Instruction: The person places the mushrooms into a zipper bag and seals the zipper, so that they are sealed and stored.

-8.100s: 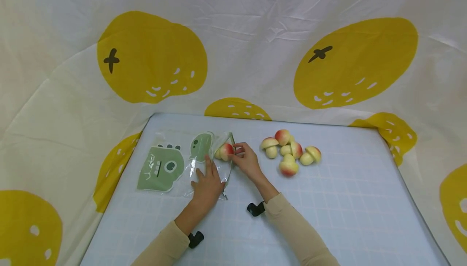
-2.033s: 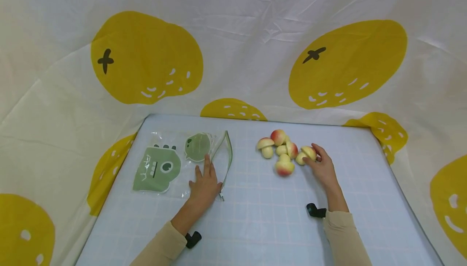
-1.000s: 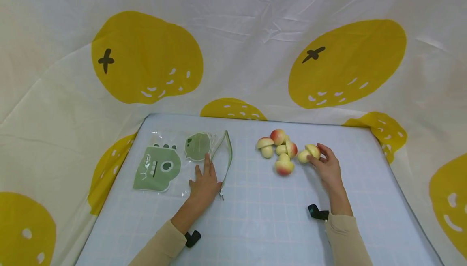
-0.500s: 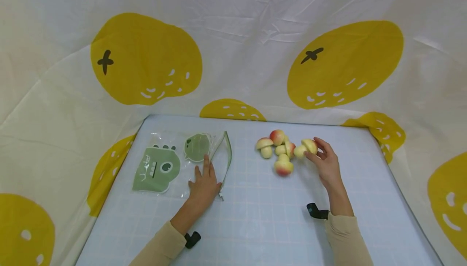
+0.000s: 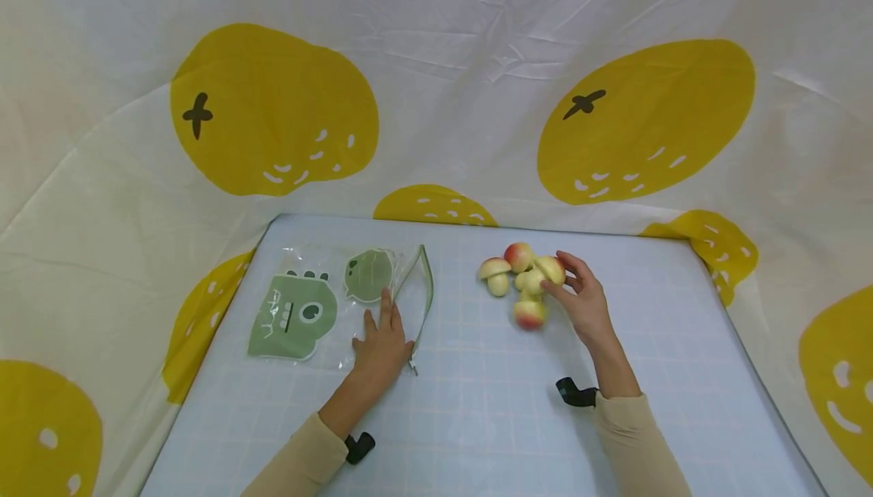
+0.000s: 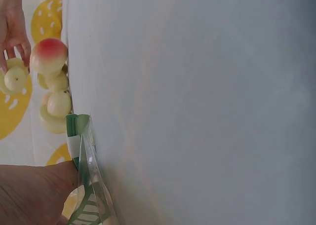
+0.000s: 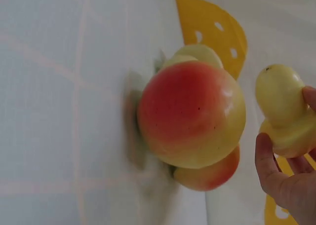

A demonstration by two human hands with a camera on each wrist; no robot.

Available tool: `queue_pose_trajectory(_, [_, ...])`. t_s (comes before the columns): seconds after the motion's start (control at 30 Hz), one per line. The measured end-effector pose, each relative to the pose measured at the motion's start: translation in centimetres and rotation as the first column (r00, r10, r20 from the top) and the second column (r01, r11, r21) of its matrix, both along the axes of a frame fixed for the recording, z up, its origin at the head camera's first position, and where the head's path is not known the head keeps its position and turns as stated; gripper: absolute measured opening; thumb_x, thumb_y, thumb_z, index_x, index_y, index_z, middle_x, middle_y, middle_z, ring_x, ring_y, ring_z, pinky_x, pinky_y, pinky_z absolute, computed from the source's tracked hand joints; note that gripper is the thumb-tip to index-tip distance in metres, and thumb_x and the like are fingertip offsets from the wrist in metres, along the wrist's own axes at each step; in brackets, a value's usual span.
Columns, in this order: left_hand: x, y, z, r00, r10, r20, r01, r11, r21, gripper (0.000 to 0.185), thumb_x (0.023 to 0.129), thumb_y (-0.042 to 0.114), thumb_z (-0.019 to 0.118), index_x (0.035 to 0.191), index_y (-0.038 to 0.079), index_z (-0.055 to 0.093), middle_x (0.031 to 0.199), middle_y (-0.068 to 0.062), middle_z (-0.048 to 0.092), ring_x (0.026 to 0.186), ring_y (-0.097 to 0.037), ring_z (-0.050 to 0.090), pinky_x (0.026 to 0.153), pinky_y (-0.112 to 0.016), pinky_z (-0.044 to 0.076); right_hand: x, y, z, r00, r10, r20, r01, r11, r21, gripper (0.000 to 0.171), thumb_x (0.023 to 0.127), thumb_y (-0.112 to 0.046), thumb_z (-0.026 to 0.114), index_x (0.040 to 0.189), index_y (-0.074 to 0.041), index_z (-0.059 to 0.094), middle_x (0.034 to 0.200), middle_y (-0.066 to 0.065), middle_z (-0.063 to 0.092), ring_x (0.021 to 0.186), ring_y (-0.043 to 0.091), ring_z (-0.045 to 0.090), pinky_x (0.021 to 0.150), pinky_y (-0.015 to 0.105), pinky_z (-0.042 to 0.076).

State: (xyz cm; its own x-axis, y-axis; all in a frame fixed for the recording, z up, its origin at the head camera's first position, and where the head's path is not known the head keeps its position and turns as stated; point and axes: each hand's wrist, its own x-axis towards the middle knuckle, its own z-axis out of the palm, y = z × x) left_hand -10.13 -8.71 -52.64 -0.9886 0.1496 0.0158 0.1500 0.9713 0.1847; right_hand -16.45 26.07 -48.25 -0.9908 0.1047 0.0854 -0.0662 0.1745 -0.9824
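My right hand [image 5: 583, 304] pinches a pale yellow toy mushroom [image 5: 549, 270] between thumb and fingers. In the right wrist view this mushroom [image 7: 280, 94] is off the table, stem outward. It hangs over the other red-and-yellow mushrooms, partly covering one. A front mushroom [image 5: 530, 314] lies cap toward me; others are a left mushroom [image 5: 495, 276] and a back mushroom [image 5: 519, 256]. My left hand [image 5: 382, 345] rests with spread fingers on a clear zip bag [image 5: 341, 345] printed with green monsters. The bag's green-edged mouth gapes to the right. Whether anything lies under the prints I cannot tell.
The table [image 5: 477, 414] wears a pale blue checked cover. Behind it and at its sides hangs a white cloth [image 5: 470, 103] with big yellow fruit prints. A black wrist camera [image 5: 576, 392] sits by the right cuff, another camera [image 5: 360, 448] by the left.
Earlier, my right hand held a mushroom at the bag's mouth; that one is out of sight. It then gripped the rightmost mushroom, lifted it and carried it left. My left hand stayed put.
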Motion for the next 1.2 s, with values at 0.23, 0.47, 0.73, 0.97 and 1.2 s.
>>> queue_pose_trajectory(0.23, [0.0, 0.0, 0.0, 1.000, 0.010, 0.010, -0.010, 1.000, 0.016, 0.086, 0.091, 0.033, 0.076, 0.148, -0.014, 0.032, 0.164, -0.023, 0.011, 0.131, -0.058, 0.036, 0.075, -0.074, 0.047, -0.3, -1.9, 0.2, 0.997, 0.071, -0.007, -0.071, 0.997, -0.022, 0.064, 0.090, 0.001, 0.073, 0.147, -0.001, 0.045, 0.143, 0.015, 0.046, 0.111, 0.016, 0.054, 0.085, 0.015, 0.047])
queue_pose_trajectory(0.47, [0.1, -0.1, 0.1, 1.000, 0.004, 0.006, -0.004, 1.000, 0.019, 0.085, 0.090, 0.033, 0.076, 0.147, -0.014, 0.034, 0.163, -0.024, 0.012, 0.130, -0.059, 0.036, 0.074, -0.074, 0.047, -0.6, -4.2, 0.4, 0.990, 0.139, -0.014, -0.139, 0.989, -0.048, 0.065, 0.089, 0.004, 0.073, 0.147, 0.000, 0.044, 0.146, 0.016, 0.046, 0.115, 0.025, 0.052, 0.084, 0.018, 0.049])
queue_pose_trajectory(0.73, [0.1, 0.0, 0.0, 1.000, 0.002, -0.008, -0.002, 1.000, 0.017, 0.087, 0.089, 0.032, 0.078, 0.147, -0.014, 0.034, 0.163, -0.024, 0.014, 0.130, -0.059, 0.037, 0.073, -0.073, 0.048, -1.1, -7.5, 0.4, 0.979, 0.199, -0.053, -0.203, 0.976, -0.079, 0.062, 0.086, 0.006, 0.075, 0.142, 0.001, 0.051, 0.142, 0.018, 0.050, 0.113, 0.023, 0.055, 0.084, 0.021, 0.050])
queue_pose_trajectory(0.97, [0.0, 0.1, 0.1, 1.000, 0.018, -0.002, -0.018, 1.000, 0.023, 0.087, 0.088, 0.032, 0.079, 0.147, -0.014, 0.035, 0.163, -0.023, 0.016, 0.130, -0.058, 0.037, 0.074, -0.074, 0.048, -0.5, -10.5, 1.9, 0.958, 0.283, -0.037, -0.285, 0.956, -0.073, 0.060, 0.088, 0.007, 0.072, 0.142, 0.008, 0.047, 0.146, 0.026, 0.045, 0.119, 0.038, 0.050, 0.088, 0.026, 0.050])
queue_pose_trajectory(1.2, [0.0, 0.0, -0.2, 1.000, 0.012, -0.011, -0.012, 1.000, 0.017, 0.084, 0.088, 0.033, 0.078, 0.145, -0.013, 0.038, 0.163, -0.022, 0.014, 0.129, -0.059, 0.038, 0.072, -0.073, 0.048, -0.5, -12.6, 1.9, 0.948, 0.318, -0.018, -0.319, 0.947, -0.043, 0.060, 0.088, 0.003, 0.073, 0.142, 0.004, 0.049, 0.145, 0.023, 0.047, 0.122, 0.040, 0.050, 0.089, 0.029, 0.050])
